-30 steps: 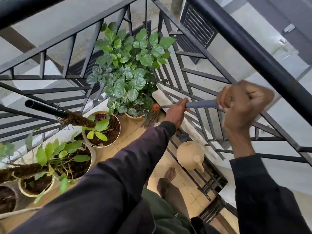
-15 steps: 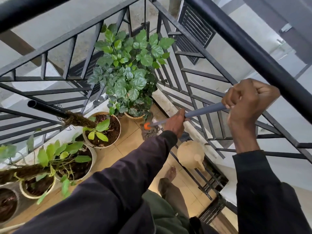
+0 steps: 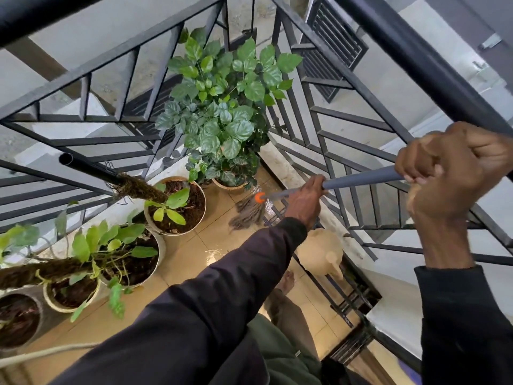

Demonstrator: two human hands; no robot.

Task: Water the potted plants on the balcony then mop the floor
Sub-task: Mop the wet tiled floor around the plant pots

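Right hand (image 3: pixel 455 173): you've got it fisted round the top of the mop handle (image 3: pixel 361 180), right of frame, for leverage.
Left hand (image 3: pixel 305 201): wrapped round the handle lower down, steering.
Mop head (image 3: pixel 248 213): on the wet tiles (image 3: pixel 219 245) mid-frame, just beside the leafy plant's pot (image 3: pixel 230 183).
Watering can (image 3: pixel 319 254): parked by the railing (image 3: pixel 416 57), out of your sweep, so watering's probably done.
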